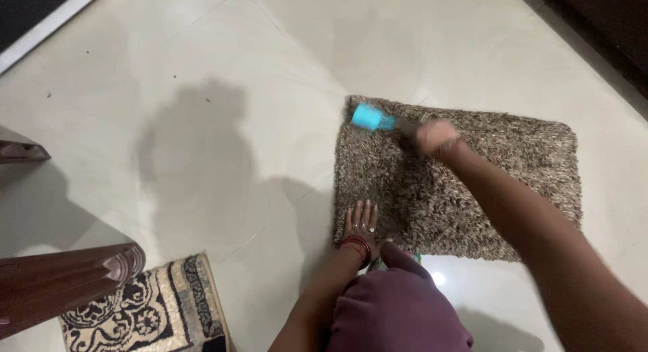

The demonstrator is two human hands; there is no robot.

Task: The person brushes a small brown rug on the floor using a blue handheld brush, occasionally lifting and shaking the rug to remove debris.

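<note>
Brushing step under way. Right hand (437, 136) fingers wrapped round brush (375, 117), blue head on mat (472, 183) far-left corner. Left hand (361, 222) flat, fingers spread, pinning near edge. Next stroke likely needs steady press.

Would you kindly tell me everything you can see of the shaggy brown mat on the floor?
The shaggy brown mat is a rectangular doormat with rounded corners and a thick mottled tan and brown pile. It lies flat on the glossy cream tiled floor. The left hand presses palm down on its near left corner. The right hand, blurred, holds a turquoise-headed brush at the far left edge.
</note>
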